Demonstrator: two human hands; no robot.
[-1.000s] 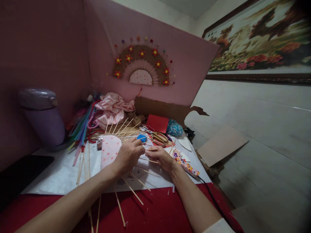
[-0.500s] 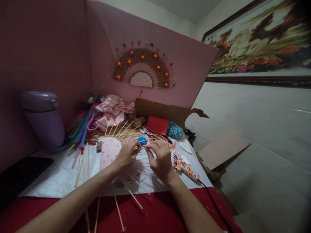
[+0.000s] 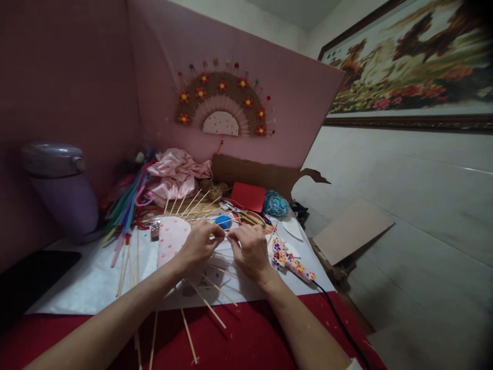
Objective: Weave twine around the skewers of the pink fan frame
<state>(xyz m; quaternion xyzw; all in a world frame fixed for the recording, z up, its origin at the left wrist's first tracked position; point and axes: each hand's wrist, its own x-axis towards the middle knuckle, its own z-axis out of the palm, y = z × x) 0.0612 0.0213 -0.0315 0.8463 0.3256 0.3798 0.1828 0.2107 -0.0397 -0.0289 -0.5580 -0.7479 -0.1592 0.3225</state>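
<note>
My left hand [image 3: 200, 245] and my right hand [image 3: 249, 251] meet over the white paper sheet [image 3: 96, 277], fingers pinched together on a thin wooden stick [image 3: 225, 232] held between them. Under the hands several more sticks [image 3: 210, 306] fan out across the paper and onto the red cloth [image 3: 239, 344]. A pink dotted half-round piece [image 3: 172, 237] lies just left of my left hand. A glue gun covered in flower print [image 3: 290, 261] rests right of my right hand, its black cord running off the table edge.
A finished fan with red flowers [image 3: 222, 105] hangs on the pink board behind. Behind the hands lie a blue cap [image 3: 223, 221], scissors [image 3: 252, 218], red card [image 3: 248, 196], teal yarn [image 3: 276, 203], pink fabric [image 3: 175, 172] and coloured pipe cleaners [image 3: 127, 205]. A purple flask [image 3: 63, 190] stands left.
My right hand moved up from the paper to meet my left hand, and both now pinch a stick. The view shifted slightly.
</note>
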